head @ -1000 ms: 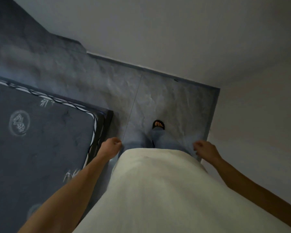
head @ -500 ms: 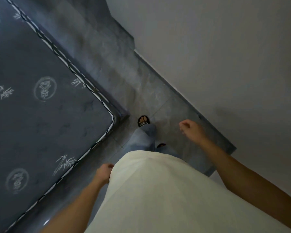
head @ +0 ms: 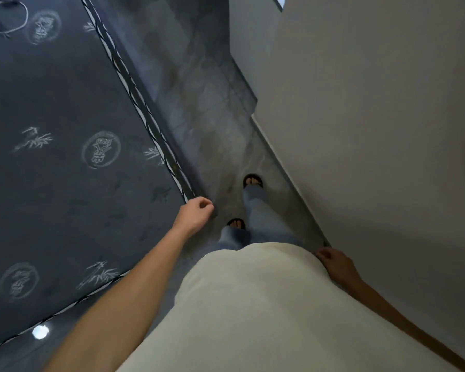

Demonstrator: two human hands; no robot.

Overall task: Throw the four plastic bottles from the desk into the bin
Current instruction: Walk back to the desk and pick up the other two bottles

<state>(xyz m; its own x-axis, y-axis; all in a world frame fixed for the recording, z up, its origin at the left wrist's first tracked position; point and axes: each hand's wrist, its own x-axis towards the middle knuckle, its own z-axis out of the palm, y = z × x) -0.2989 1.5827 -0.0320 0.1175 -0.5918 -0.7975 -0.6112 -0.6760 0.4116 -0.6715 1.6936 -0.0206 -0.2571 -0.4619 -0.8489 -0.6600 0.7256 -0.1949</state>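
We are walking a narrow strip of grey tiled floor [head: 199, 103] between a dark patterned mattress [head: 65, 157] on our left and a pale wall [head: 373, 130] on our right, sandalled feet showing below a cream shirt [head: 253, 304]. None of the four plastic bottles is in view, nor the desk, nor the bin — where they lie relative to our fingers cannot be told from here.

Our left hand [head: 195, 217] swings ahead over the mattress corner, fingers curled loosely into a soft fist with nothing inside it. Our right hand [head: 333, 264] hangs at the hip beside the shirt hem, close to the wall, fingers likewise curled in and empty as far as the dim light lets us see.

We judge that plastic bottles, if empty, will be very light, thin-walled and easily dented, with a smooth, slightly slippery surface; a wrap around the middle of the body or a pinch at the stiffer neck below the cap should hold them. With both hands free, we could likely carry one or two per hand — provided the grip is not so hard that they buckle and squirt out.
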